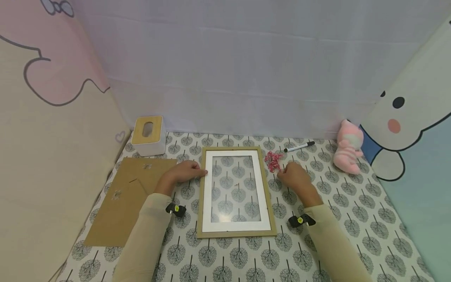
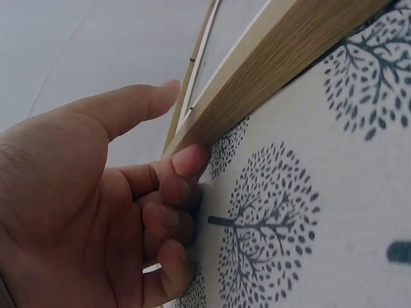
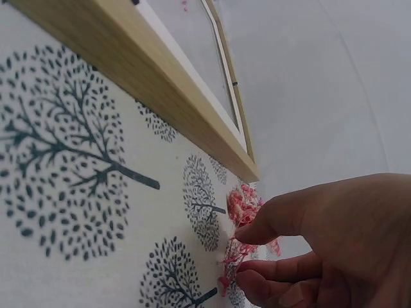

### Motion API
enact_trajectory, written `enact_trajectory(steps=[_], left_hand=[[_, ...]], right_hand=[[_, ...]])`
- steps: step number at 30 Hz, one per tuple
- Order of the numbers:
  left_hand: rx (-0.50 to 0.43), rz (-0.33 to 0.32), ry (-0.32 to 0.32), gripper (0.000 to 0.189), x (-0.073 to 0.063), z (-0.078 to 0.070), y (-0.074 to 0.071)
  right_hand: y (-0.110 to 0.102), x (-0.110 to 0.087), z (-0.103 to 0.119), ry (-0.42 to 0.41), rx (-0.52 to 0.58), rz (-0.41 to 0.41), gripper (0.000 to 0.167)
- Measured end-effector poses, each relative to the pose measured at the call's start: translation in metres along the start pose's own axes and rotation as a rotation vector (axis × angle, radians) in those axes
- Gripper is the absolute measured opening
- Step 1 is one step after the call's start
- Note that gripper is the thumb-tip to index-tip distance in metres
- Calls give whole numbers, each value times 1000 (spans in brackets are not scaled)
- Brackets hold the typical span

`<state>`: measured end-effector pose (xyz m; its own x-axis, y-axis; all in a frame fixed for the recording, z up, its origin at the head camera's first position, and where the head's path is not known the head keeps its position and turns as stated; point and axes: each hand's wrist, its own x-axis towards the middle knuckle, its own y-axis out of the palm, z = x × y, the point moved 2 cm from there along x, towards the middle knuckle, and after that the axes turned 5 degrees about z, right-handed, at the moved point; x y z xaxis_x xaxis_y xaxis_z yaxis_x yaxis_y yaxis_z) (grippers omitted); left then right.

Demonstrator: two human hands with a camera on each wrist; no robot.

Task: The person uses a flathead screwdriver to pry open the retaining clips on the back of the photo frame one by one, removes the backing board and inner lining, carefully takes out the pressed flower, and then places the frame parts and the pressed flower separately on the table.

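A wooden picture frame (image 1: 201, 203) with a white mat (image 1: 208, 196) and clear pane lies flat on the patterned tablecloth. At its left edge, my left hand (image 1: 184, 171) holds the frame, thumb over the rim and curled fingers low against the side (image 2: 192, 128). To the right of the frame, my right hand (image 1: 295, 178) pinches the stems of a pink dried flower sprig (image 1: 273, 160) between thumb and index finger. The right wrist view shows the blossoms (image 3: 243, 202) beyond the thumb. A tiny reddish bit (image 1: 237, 184) shows within the pane.
Left of the frame lies a brown backing board (image 1: 116, 211) with metal clips, partly under the left forearm. Behind it stands a white tissue box (image 1: 149, 149) with a wooden lid. A marker (image 1: 299, 147) and a pink plush toy (image 1: 348, 147) are at the right rear.
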<state>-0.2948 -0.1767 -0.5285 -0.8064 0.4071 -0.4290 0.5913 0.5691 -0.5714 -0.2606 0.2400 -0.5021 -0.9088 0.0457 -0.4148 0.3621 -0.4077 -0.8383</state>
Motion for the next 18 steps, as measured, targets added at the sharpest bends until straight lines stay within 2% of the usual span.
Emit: enact_trajectory(steps=[5, 10, 13, 18], left_hand=[[30, -30, -86, 50, -2, -10, 3], [213, -45, -158, 58, 1, -24, 8], [283, -45, -191, 62, 4, -28, 12], [333, -55, -226, 61, 5, -35, 15]], right_hand=[[-2, -7, 4, 1, 5, 0, 46], [-2, -24, 13, -42, 13, 10, 43], [5, -43, 26, -114, 47, 76, 30], [26, -68, 45, -213, 145, 194, 26]])
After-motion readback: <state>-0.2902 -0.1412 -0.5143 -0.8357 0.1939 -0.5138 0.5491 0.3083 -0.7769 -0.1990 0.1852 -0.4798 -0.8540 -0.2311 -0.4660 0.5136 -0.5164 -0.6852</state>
